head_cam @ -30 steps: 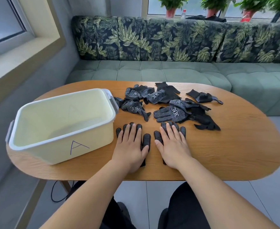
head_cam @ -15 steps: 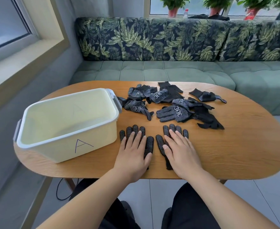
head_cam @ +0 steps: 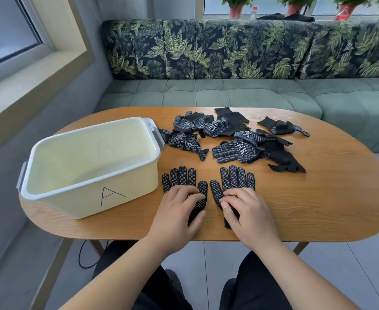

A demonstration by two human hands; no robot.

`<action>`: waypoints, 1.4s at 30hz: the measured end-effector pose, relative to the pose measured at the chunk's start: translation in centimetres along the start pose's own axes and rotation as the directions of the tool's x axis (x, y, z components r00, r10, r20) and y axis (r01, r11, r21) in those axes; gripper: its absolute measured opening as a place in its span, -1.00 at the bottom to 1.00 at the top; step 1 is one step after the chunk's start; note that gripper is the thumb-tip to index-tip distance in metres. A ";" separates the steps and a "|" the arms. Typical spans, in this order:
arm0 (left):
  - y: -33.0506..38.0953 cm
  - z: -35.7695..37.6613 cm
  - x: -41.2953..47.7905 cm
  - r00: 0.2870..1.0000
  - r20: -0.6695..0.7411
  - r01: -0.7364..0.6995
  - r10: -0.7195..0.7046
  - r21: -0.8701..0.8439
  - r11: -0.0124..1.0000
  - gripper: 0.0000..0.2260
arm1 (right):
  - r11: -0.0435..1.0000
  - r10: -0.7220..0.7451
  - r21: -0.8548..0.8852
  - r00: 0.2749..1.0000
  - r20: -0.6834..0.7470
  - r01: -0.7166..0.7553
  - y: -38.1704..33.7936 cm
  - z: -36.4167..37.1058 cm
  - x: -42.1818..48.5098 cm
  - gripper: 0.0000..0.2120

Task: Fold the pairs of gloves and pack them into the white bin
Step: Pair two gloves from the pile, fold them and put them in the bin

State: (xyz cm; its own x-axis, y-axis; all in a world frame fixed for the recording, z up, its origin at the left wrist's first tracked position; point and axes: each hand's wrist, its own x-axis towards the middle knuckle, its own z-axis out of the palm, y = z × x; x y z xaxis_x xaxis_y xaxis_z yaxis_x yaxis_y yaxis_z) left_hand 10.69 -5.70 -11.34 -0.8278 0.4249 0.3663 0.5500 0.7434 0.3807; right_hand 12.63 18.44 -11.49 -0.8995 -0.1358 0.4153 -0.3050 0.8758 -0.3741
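Two black dotted gloves lie flat, side by side, near the table's front edge: the left glove (head_cam: 182, 179) and the right glove (head_cam: 235, 180), fingers pointing away from me. My left hand (head_cam: 179, 211) rests on the left glove's palm and cuff with fingers curled. My right hand (head_cam: 249, 211) rests the same way on the right glove. Both gloves' fingers show beyond my fingertips. The white bin (head_cam: 90, 193), marked "A", stands to the left with nothing inside. A loose pile of gloves (head_cam: 233, 142) lies behind.
The oval wooden table (head_cam: 329, 198) has bare surface at the right. A single folded glove (head_cam: 281, 127) lies at the back right. A green sofa (head_cam: 228, 92) with leaf-print cushions runs behind the table. A window ledge (head_cam: 27, 86) is at the left.
Both hands have slid back toward me along the flat gloves, uncovering the glove fingers, and my fingers have curled from flat to bent.
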 end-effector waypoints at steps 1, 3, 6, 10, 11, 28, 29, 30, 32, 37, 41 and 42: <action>0.1 -0.2 -0.3 0.999 0.020 -0.035 0.035 0.002 0.999 -0.64 | 1.000 -0.003 0.003 1.000 0.007 0.003 0.0 -0.1 0.0 -0.69; 0.1 -0.5 -1.1 0.995 0.053 -0.085 0.084 0.005 0.996 -0.62 | 1.000 -0.006 0.017 1.000 0.002 0.006 0.0 -0.2 -0.1 -0.69; -0.4 -1.0 -2.0 0.991 0.057 -0.126 0.124 0.026 0.992 -0.65 | 0.999 -0.018 0.042 0.999 -0.041 0.020 -0.1 -0.2 -0.3 -0.73; -1.1 -1.6 -2.4 0.996 0.024 -0.092 0.091 0.053 0.994 -0.76 | 0.998 -0.028 0.049 0.998 -0.057 0.031 -0.2 -0.1 -0.5 -0.76; -1.2 -1.6 -2.4 0.996 0.027 -0.089 0.087 0.062 0.994 -0.77 | 0.998 -0.030 0.053 0.998 -0.046 0.033 -0.1 -0.1 -0.5 -0.75; 9.2 -1.7 3.1 0.921 -0.056 0.247 -0.385 -0.680 0.691 -0.92 | 0.950 0.012 0.310 0.999 0.048 -0.026 -0.8 -1.1 -0.5 -0.23; 9.7 -1.2 3.4 0.941 -0.065 0.216 -0.333 -0.643 0.735 -0.95 | 0.924 0.062 0.377 0.998 0.031 -0.069 -0.7 -1.1 -0.5 -0.31; 10.0 -0.6 3.6 0.956 -0.090 0.175 -0.278 -0.588 0.790 -0.98 | 0.901 0.110 0.423 0.994 -0.010 -0.095 -0.6 -1.1 -0.5 -0.42; 9.7 0.6 3.9 0.974 -0.119 0.123 -0.193 -0.436 0.891 -0.87 | 0.859 0.239 0.486 0.965 -0.108 -0.158 -0.3 -1.1 -0.3 -0.63; 6.4 2.6 3.0 0.982 0.111 0.166 -0.156 -0.093 0.982 -0.49 | 0.459 0.765 0.781 0.635 -0.106 -0.423 -0.1 -3.1 1.0 -0.66; 3.9 2.8 1.7 0.976 0.212 0.041 -0.050 0.047 0.998 -0.46 | 0.161 0.883 0.931 0.468 0.013 -0.328 0.9 -3.1 1.4 -0.79; 3.4 2.7 1.5 0.977 0.214 0.010 -0.027 0.079 0.997 -0.47 | 0.142 0.886 0.936 0.463 0.026 -0.323 1.2 -2.8 1.4 -0.78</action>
State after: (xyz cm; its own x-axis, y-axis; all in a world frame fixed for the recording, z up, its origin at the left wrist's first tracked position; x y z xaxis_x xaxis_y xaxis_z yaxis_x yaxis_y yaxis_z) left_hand 11.04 -1.20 -11.76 -0.8468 0.5054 0.1662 0.5312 0.7863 0.3156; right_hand 11.85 20.59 -9.00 -0.6951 0.7008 -0.1603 -0.0454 -0.2654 -0.9631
